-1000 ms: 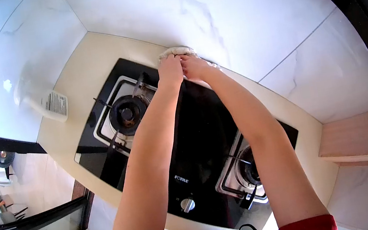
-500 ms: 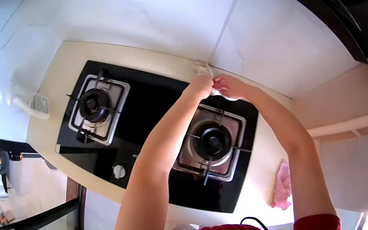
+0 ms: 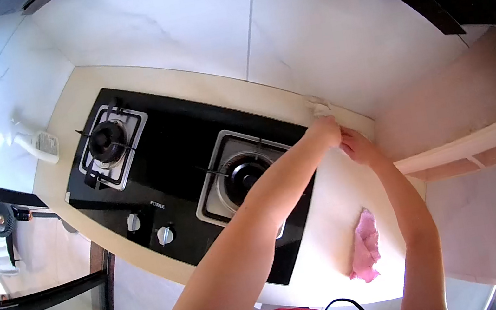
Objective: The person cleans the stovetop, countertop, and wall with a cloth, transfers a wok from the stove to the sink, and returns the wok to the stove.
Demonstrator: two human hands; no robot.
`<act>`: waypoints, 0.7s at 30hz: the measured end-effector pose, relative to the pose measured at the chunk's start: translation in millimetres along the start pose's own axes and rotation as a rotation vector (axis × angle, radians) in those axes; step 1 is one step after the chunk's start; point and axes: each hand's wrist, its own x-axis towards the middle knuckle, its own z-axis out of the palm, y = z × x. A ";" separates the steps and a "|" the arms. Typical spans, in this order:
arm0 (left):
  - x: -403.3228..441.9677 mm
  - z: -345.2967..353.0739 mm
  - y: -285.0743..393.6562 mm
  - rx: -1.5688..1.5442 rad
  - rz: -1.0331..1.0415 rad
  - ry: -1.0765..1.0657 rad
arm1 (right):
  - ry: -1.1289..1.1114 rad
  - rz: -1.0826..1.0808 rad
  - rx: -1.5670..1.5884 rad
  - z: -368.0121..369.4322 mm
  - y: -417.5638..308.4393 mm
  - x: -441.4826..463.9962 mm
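Note:
Both my hands meet over the back right of the counter, just beyond the stove's corner. My left hand (image 3: 326, 131) is closed around a small whitish thing (image 3: 320, 109), which sticks out past the fingers towards the wall; its kind is not clear. Against it, my right hand (image 3: 357, 146) has its fingers curled in; whatever they may hold is hidden. My left forearm crosses the black gas stove (image 3: 175, 140) and covers part of the right burner (image 3: 244, 175).
A pink cloth (image 3: 364, 246) lies on the counter (image 3: 326, 227) right of the stove. At the far left stands a white spray bottle (image 3: 41, 146). The left burner (image 3: 108, 142) carries a metal pan support. A tiled wall (image 3: 178, 30) runs behind, and a shelf (image 3: 464, 145) is at the right.
Both hands have moved right, from behind the right burner to the counter's back right, with the whitish thing. The view has shifted, showing the stove knobs and more of the pink cloth.

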 end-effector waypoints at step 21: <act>-83.0 -180.3 -359.3 -0.084 0.019 0.397 | -0.052 -0.193 -0.254 104.9 -226.1 343.1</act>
